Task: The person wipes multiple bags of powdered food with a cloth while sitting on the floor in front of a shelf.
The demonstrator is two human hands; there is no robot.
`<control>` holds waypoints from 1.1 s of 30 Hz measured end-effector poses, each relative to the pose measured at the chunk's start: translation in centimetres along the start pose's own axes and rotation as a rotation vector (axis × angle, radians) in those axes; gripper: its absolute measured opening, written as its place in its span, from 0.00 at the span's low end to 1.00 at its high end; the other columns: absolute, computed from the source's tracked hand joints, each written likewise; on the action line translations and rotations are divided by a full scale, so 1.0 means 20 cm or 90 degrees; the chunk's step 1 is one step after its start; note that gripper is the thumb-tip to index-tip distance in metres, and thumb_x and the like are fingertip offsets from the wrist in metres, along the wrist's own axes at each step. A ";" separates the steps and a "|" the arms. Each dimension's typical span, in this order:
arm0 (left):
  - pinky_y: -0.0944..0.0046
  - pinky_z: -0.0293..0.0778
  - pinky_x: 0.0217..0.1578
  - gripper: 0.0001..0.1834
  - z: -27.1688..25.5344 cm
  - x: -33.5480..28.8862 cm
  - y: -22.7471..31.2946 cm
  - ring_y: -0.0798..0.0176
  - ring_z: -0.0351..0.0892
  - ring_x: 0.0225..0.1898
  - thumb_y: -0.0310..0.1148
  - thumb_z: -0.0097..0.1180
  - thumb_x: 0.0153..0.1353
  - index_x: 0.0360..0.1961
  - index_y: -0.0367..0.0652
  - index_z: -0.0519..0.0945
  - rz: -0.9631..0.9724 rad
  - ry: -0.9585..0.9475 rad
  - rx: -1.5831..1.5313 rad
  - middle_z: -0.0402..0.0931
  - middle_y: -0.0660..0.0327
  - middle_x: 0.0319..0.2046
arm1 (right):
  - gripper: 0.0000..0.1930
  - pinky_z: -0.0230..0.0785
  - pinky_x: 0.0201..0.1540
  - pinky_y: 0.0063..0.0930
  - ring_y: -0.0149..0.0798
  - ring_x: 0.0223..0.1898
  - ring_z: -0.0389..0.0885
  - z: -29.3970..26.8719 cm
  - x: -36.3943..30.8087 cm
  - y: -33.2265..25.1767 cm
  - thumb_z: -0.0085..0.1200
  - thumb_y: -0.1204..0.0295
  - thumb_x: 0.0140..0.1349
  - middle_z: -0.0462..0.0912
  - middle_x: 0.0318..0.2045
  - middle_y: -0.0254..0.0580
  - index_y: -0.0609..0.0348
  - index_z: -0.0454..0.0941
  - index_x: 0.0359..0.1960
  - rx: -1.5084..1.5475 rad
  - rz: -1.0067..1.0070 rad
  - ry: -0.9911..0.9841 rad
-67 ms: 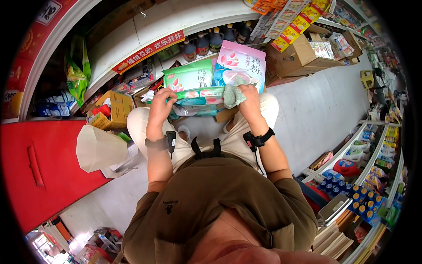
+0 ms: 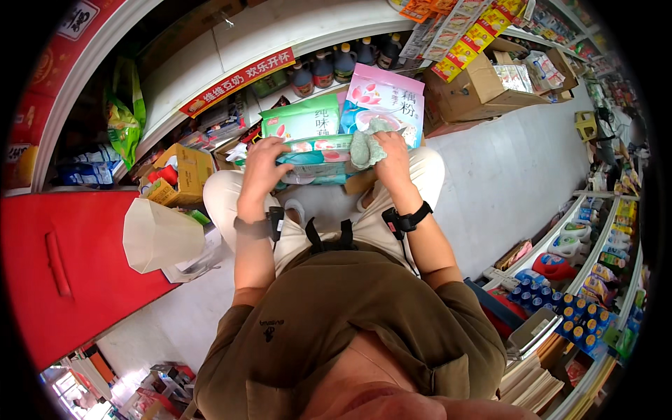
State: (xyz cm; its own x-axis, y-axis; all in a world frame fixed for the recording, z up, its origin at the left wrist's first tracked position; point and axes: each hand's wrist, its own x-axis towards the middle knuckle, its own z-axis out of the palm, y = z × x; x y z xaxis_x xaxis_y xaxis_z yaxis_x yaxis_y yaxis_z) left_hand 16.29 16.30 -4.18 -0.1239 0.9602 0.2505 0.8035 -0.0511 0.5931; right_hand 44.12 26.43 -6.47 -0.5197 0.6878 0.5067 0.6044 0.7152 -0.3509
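Left hand [image 2: 262, 168] has its fingers pinching a teal-and-pink packet [image 2: 318, 157] just this side of the pink bag [image 2: 381, 94]; right hand's [image 2: 393, 164] got its fingers bunched round 1 grey-green cloth [image 2: 363, 150] against the packet.

"What's up by the white shelf [image 2: 308, 21]?"

"Dark bottles [image 2: 343, 68] in a row. A long red sign [image 2: 238, 82] runs along the shelf's edge."

"And over on the right?"

"A big brown box [image 2: 472, 87], wide open, with packets [image 2: 513, 79] inside. Yellow packets [image 2: 470, 49] hang close to it. A little yellow stool [image 2: 585, 127] stands far back on the grey floor [image 2: 483, 196]."

"What about the left?"

"A green bag [image 2: 126, 122], a smaller yellow-brown box [image 2: 194, 175], and a pale bin [image 2: 159, 236] next to a big red cabinet [image 2: 84, 238]."

"What's low down on the right?"

"A red jug [image 2: 551, 266], near a blue pack [image 2: 584, 320] with lots of round tops."
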 end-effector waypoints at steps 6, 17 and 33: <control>0.54 0.69 0.49 0.12 0.13 0.03 0.00 0.51 0.76 0.46 0.24 0.69 0.40 0.30 0.42 0.84 -0.028 0.010 0.040 0.81 0.60 0.42 | 0.14 0.67 0.45 0.42 0.51 0.41 0.75 0.11 0.03 -0.16 0.55 0.78 0.44 0.79 0.36 0.42 0.57 0.79 0.36 0.009 -0.001 -0.101; 0.57 0.69 0.51 0.04 0.13 -0.02 -0.03 0.55 0.77 0.45 0.27 0.65 0.44 0.24 0.43 0.84 -0.044 0.036 0.026 0.84 0.65 0.40 | 0.12 0.68 0.44 0.36 0.42 0.39 0.77 0.19 0.06 -0.29 0.52 0.76 0.50 0.79 0.32 0.38 0.49 0.80 0.37 0.029 -0.029 -0.120; 0.56 0.68 0.52 0.05 0.16 -0.01 0.00 0.56 0.77 0.46 0.27 0.67 0.43 0.23 0.43 0.83 -0.040 0.050 0.025 0.83 0.66 0.40 | 0.20 0.65 0.52 0.41 0.49 0.46 0.74 -0.01 -0.05 -0.18 0.61 0.79 0.39 0.76 0.39 0.46 0.58 0.76 0.39 -0.108 0.096 -0.104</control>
State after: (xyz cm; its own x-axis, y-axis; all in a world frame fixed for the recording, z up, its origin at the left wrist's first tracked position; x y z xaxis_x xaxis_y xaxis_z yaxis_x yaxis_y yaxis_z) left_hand 18.14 17.04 -6.62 -0.2183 0.9368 0.2734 0.8149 0.0209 0.5792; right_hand 42.70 23.13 -5.60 -0.4981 0.8056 0.3207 0.7674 0.5818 -0.2695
